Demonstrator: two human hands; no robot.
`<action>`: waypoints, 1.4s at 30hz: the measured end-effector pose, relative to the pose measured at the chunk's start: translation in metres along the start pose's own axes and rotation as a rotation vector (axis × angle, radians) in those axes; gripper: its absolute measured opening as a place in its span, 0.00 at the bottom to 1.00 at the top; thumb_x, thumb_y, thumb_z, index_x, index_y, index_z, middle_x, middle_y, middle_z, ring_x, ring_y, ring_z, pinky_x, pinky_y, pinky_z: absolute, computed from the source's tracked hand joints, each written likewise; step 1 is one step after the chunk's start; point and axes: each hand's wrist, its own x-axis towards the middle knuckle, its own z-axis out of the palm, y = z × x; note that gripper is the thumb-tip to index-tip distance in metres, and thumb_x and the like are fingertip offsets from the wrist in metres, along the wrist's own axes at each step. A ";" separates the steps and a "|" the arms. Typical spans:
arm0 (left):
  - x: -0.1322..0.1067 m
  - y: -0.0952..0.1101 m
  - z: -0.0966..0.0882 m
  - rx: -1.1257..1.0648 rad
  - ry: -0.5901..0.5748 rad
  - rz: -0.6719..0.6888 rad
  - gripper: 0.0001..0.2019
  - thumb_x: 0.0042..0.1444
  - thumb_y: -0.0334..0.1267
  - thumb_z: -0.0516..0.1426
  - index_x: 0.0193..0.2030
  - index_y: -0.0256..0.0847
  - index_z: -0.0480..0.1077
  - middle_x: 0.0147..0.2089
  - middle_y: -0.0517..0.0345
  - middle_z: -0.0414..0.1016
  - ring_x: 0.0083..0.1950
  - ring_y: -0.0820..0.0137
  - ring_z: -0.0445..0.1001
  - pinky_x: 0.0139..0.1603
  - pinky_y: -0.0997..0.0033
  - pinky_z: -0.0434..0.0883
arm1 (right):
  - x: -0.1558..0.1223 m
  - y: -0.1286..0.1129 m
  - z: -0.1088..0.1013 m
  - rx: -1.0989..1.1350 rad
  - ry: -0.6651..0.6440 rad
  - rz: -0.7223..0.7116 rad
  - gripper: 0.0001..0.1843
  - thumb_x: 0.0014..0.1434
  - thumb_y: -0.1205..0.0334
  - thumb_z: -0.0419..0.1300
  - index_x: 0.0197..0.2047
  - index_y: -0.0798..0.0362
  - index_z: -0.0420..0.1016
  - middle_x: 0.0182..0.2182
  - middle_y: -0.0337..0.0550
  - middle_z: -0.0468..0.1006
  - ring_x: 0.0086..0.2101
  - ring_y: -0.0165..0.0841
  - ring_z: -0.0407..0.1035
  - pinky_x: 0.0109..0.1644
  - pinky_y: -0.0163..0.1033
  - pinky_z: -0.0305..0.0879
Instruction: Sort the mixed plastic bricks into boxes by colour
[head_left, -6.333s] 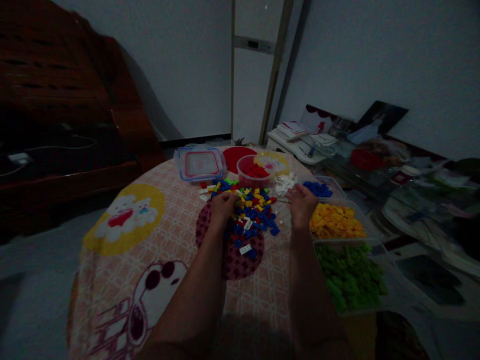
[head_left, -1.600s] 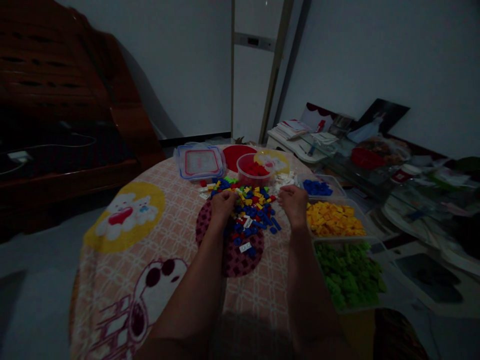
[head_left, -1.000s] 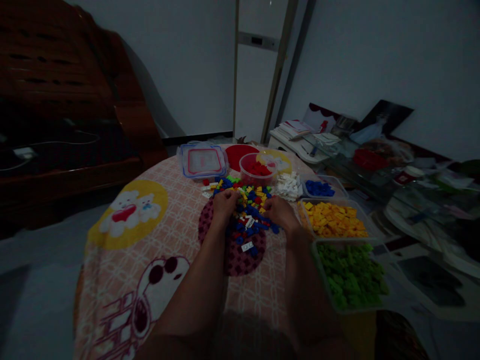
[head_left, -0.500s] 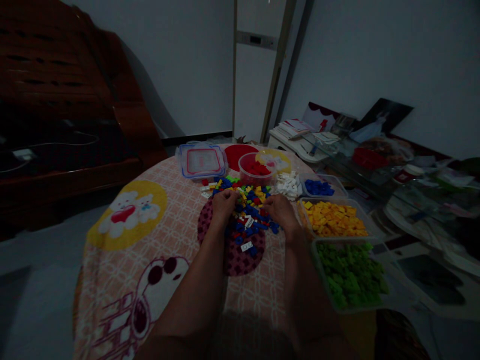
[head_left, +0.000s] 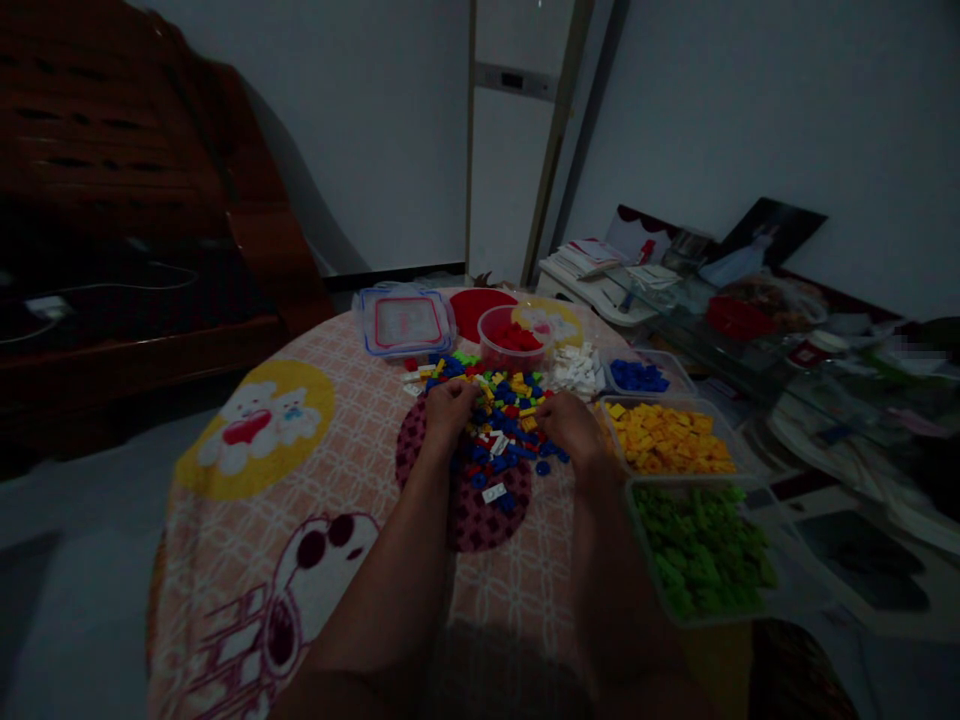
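Observation:
A mixed pile of small toy building bricks [head_left: 499,425] in blue, yellow, red, white and green lies mid-table, between my hands. At the pile's left edge is my left hand [head_left: 448,408], its fingers curled and pressed together; anything in them is too small to make out. My right hand [head_left: 568,422] is at the right edge, thumb and fingertips pinched close to some yellow bricks, and what it holds is unclear. A white brick [head_left: 494,493] lies nearer me, in front of the pile.
Red bricks fill part of a round tub [head_left: 513,340] behind the pile, beside white bricks [head_left: 576,370]. Along the right stand boxes of blue bricks [head_left: 637,376], yellow bricks [head_left: 671,440] and green bricks [head_left: 701,550]. A lidded container [head_left: 406,323] sits back left.
My right hand has shifted slightly right, and a round blue piece now shows beside it. The left hand has barely moved.

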 end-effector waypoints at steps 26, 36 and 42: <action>0.005 -0.009 0.002 0.000 0.016 0.001 0.15 0.49 0.46 0.58 0.18 0.40 0.67 0.17 0.64 0.63 0.20 0.76 0.59 0.22 0.75 0.56 | 0.013 0.014 0.002 0.538 0.392 0.094 0.17 0.60 0.60 0.55 0.43 0.54 0.84 0.34 0.46 0.84 0.34 0.37 0.78 0.39 0.37 0.70; 0.009 -0.012 0.002 0.027 0.018 0.001 0.15 0.50 0.46 0.58 0.19 0.39 0.68 0.19 0.62 0.68 0.22 0.75 0.64 0.23 0.76 0.58 | -0.002 -0.027 0.005 0.293 -0.048 -0.223 0.11 0.51 0.71 0.62 0.34 0.50 0.85 0.33 0.40 0.85 0.37 0.33 0.77 0.42 0.32 0.66; 0.010 -0.017 0.002 -0.022 0.013 0.012 0.14 0.50 0.47 0.58 0.21 0.39 0.69 0.19 0.62 0.68 0.22 0.75 0.64 0.23 0.76 0.58 | -0.001 -0.004 -0.004 0.117 0.019 -0.031 0.14 0.52 0.73 0.58 0.31 0.51 0.85 0.33 0.43 0.85 0.35 0.33 0.76 0.39 0.32 0.64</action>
